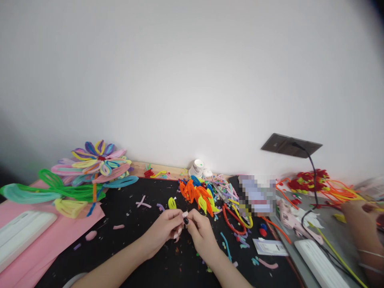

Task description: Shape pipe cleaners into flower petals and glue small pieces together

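Observation:
Over the black mat (120,256), my left hand (163,232) and my right hand (201,234) meet at their fingertips. The fingers of both are pinched together; whatever lies between them is too small to make out. Just behind the hands a small yellow looped piece (172,203) rests on the mat. Beyond them, a little to the right, lies a pile of orange leaf-like loops (198,195) with yellow and blue ones among them.
A large multicoloured pipe-cleaner flower (101,159) lies at the left on pink paper (81,224). A white paper cup (197,168) stands by the wall. Pipe-cleaner scraps, a red loop (232,222) and a black cable (314,180) are right. Another person's hand (358,220) works at far right.

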The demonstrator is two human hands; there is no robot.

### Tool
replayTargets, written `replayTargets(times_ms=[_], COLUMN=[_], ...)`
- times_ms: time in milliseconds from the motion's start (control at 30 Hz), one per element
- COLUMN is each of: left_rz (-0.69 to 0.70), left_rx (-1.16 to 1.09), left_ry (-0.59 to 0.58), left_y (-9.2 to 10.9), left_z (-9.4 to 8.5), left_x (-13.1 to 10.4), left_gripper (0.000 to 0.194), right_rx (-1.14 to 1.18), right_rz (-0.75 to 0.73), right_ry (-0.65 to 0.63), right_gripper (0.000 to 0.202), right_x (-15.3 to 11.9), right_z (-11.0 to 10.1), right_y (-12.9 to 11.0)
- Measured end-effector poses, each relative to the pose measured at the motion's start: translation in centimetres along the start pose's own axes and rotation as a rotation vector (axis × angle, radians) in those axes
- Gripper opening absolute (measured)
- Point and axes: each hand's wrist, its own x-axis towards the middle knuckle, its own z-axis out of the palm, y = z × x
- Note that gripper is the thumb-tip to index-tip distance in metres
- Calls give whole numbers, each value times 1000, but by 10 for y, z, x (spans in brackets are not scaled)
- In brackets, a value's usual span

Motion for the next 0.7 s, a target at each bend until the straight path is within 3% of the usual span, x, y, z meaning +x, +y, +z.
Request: replayTargets(times_ms=[167,367,467,700], left_rz=[-27,-49,-14,-91], left_rx=[-22,-4,8,1], left_ry=[-6,-39,-81,-234], left_y=[-2,0,4,9], left_z=[1,0,-1,-3], left_x=[-2,-3,-3,-11], left_gripper=[66,56,56,59], right_rx=[-106,-76,21,299], right_rz=[-22,-27,30,211], right_ry=[88,44,27,-66], right_gripper=[30,32,33,40], right_x=[-2,-2,0,2], right_z=[1,-1,-2,-1], right_y=[2,3,4,4])
